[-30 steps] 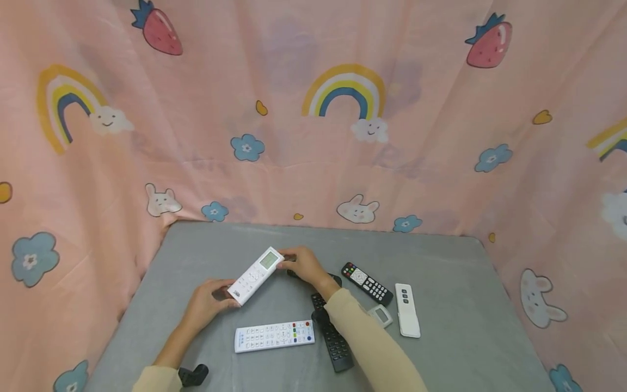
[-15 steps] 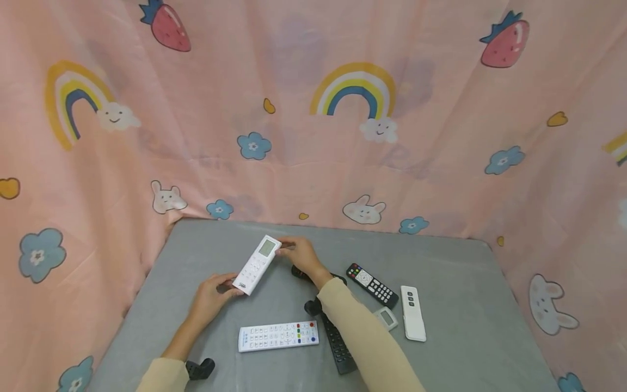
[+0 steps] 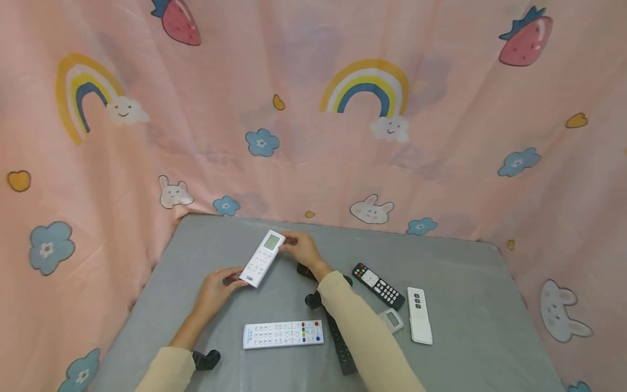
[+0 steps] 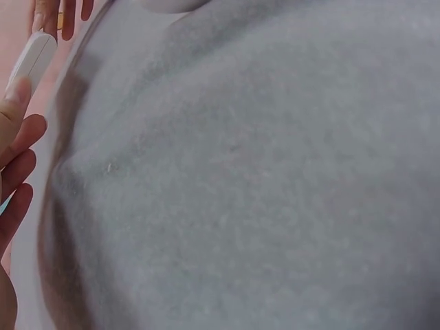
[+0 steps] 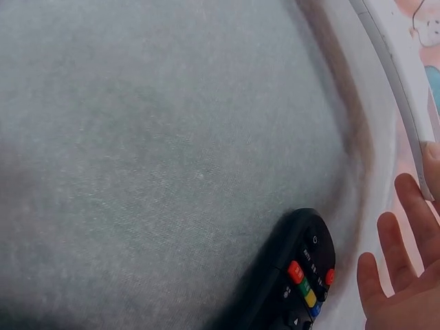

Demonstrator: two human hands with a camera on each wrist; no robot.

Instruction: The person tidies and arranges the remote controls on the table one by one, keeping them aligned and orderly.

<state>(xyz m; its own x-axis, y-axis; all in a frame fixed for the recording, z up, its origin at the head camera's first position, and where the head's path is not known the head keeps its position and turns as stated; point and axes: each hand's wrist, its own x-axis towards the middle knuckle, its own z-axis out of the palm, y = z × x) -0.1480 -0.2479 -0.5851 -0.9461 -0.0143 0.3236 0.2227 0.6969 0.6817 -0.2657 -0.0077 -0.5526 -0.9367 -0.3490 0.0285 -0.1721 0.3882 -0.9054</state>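
On the grey table [image 3: 465, 283] before me I see a coloured-key white remote [image 3: 283, 334], a black remote [image 3: 379, 286] near a small screened device [image 3: 392, 321], and a three-button white remote [image 3: 419, 316]; a pink curtain [image 3: 220, 109] hangs beyond.

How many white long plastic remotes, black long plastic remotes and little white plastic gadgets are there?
White long plastic remotes: 3
Black long plastic remotes: 3
Little white plastic gadget with a grey screen: 1
Total: 7 that I can see; the right beige cloth sleeve covers part of the pile.
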